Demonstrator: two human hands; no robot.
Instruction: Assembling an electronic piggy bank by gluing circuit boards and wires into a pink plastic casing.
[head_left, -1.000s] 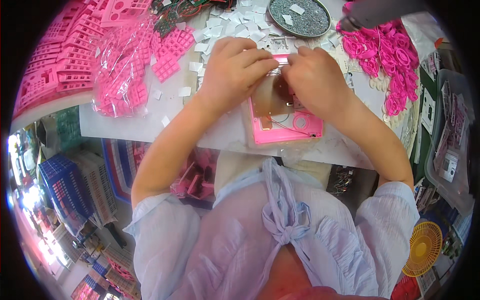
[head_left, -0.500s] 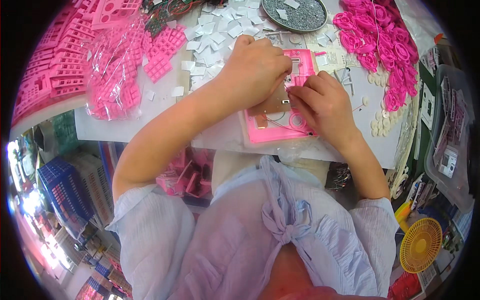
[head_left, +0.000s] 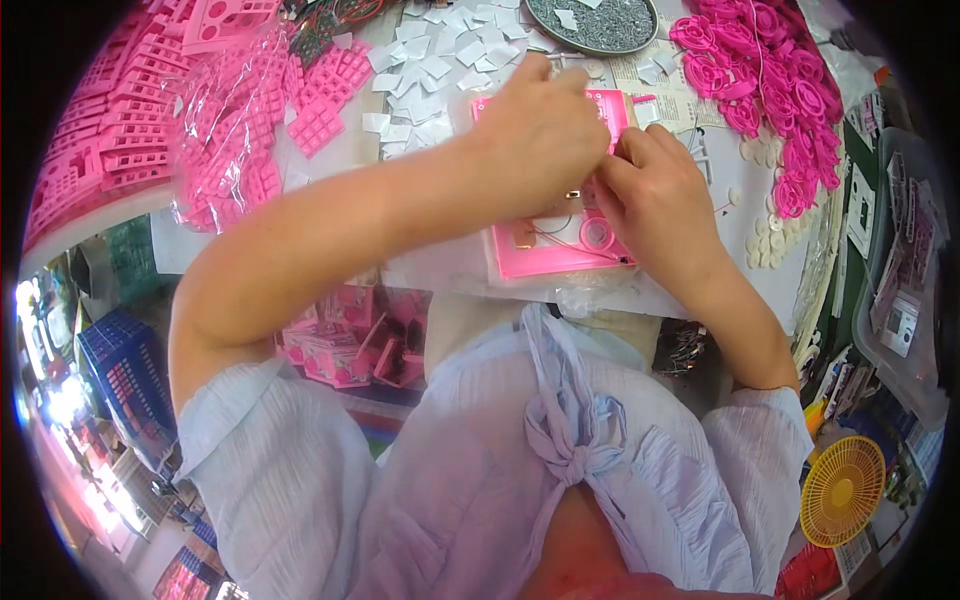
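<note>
Downward fisheye view from head height.

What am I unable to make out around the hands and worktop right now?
All in the head view:
- Pink casing: its middle is hidden by the left hand and right hand.
- Any small part between the fingers: hidden by the hands themselves.
- Round tray: far side cut off by the top edge; its grey pieces are too small to identify.

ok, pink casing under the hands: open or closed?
Open: near end of the pink casing is uncovered, with wires and a pink ring showing inside.
</note>
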